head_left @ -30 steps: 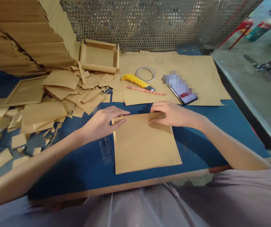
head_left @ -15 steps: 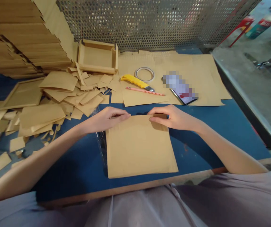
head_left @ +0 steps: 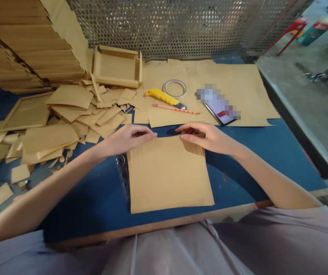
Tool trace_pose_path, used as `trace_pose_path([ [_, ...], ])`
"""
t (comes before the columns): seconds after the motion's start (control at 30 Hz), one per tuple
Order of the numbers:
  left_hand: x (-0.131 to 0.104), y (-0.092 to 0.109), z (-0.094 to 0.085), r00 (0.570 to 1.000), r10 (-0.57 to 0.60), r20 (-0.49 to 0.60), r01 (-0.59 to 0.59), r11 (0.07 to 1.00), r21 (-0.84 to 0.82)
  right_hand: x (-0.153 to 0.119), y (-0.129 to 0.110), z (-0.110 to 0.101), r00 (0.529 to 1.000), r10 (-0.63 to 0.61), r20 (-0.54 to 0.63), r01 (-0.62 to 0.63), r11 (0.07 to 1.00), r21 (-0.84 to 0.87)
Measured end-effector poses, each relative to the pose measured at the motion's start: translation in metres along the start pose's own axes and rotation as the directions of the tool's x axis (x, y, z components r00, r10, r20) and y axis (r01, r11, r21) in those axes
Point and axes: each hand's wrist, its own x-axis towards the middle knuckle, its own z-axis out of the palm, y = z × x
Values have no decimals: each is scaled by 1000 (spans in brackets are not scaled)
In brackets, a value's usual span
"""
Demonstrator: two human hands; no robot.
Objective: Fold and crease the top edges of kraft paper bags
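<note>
A brown kraft-paper sheet (head_left: 169, 175), which looks folded or layered along its sides, lies in front of me on the blue table. My left hand (head_left: 133, 137) pinches its far left edge between thumb and fingers. At the far right edge is my right hand (head_left: 200, 134), thumb on top and the other fingers behind the edge, with the forefinger slightly raised. A clear plastic strip, perhaps a ruler (head_left: 121, 168), shows from beneath the sheet's left side. Beyond my hands lie a yellow utility knife (head_left: 162, 96), a pink pencil (head_left: 175, 109) and a roll of tape (head_left: 174, 88).
A phone (head_left: 220, 109) lies on brown paper sheets (head_left: 247, 91) at the back. Cardboard scraps (head_left: 49, 139) spread over the left, by an open shallow box (head_left: 118, 67) and a tall cardboard stack (head_left: 32, 38). A perforated metal panel (head_left: 164, 30) stands behind.
The right forefinger has lifted a little from the thumb. Both hands stay at the sheet's far edge; the sheet lies nearly as before. The whole view has shifted slightly.
</note>
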Motion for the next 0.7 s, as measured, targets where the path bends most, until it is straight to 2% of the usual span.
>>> trace_pose_path([
  [0.1,1,-2,2,1000,23,8,-22,999,-40,2,8,2,998,6,-57,-2,997,83],
  [0.3,1,-9,6,973,168,-158,-146,979,145,8,24,8,984,-49,-172,75,986,151],
  [0.4,1,-9,7,953,206,-220,-165,968,191,12,28,9,966,-58,-250,119,964,238],
  [0.53,5,-14,7,946,154,-286,-123,985,124,16,31,8,960,7,-280,95,933,348],
  [0.7,10,-25,10,953,94,-287,-112,993,-47,18,32,8,946,-35,-323,134,948,290],
])
